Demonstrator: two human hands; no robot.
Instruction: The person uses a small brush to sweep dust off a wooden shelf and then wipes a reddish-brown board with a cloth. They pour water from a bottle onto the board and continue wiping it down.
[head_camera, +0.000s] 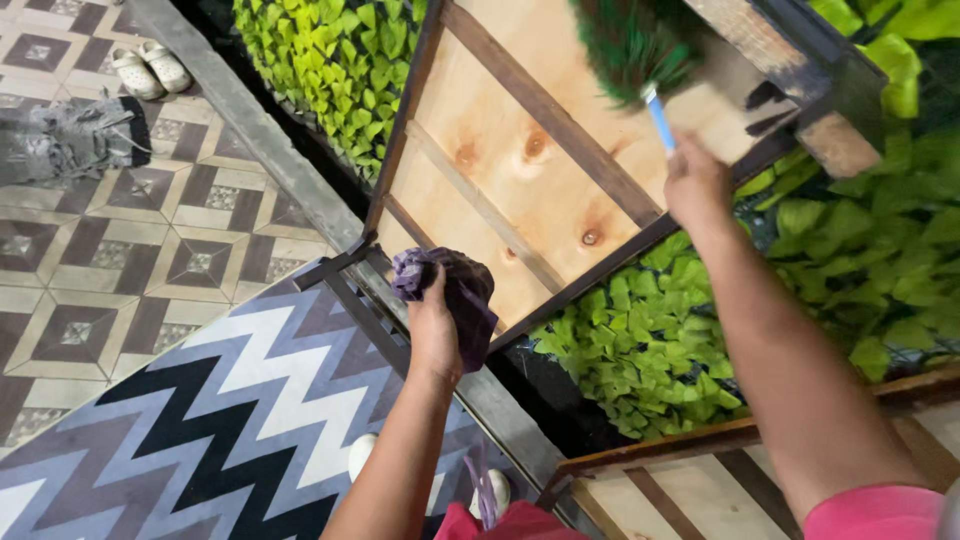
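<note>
Seen from your head camera, looking down: your left hand is clenched around a crumpled purple cloth, pressing it near the lower edge of a pale wooden panel; the panel is tilted, crossed by dark brown slats and framed in dark wood; your right hand grips the thin blue handle of a green brush, whose bristles rest on the panel's upper part; your right arm ends in a pink sleeve at the bottom right corner; bright green leafy plants lie below the panel, to its left and right alike; a second wooden frame shows at the bottom right; on the left, patterned floor tiles meet a grey, black and white zigzag rug; a pair of pale sandals sits on the tiles at the top left, beside a grey bundle of fabric.
</note>
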